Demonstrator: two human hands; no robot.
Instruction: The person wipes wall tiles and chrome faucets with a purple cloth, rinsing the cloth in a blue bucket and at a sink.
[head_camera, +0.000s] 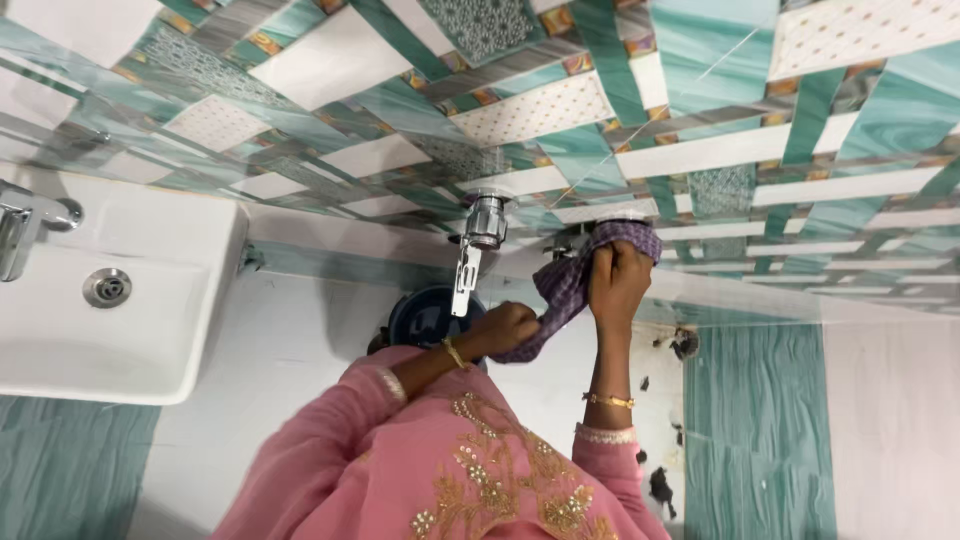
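The picture looks upside down. The right hand (618, 280) has its fingers curled tight around a purple checked cloth (580, 285) and presses it against the tiled wall (700, 120), just beside a shiny tap (478, 240). The left hand (505, 328) grips the hanging end of the same cloth, near a blue bucket (425, 315). A white sink (120, 300) sits well apart. Both arms wear pink sleeves (450, 470).

Wall fitting under the checked cloth (590, 270), right-hand fingers (612, 262) buried in its folds; washbasin (150, 330) cropped at left.
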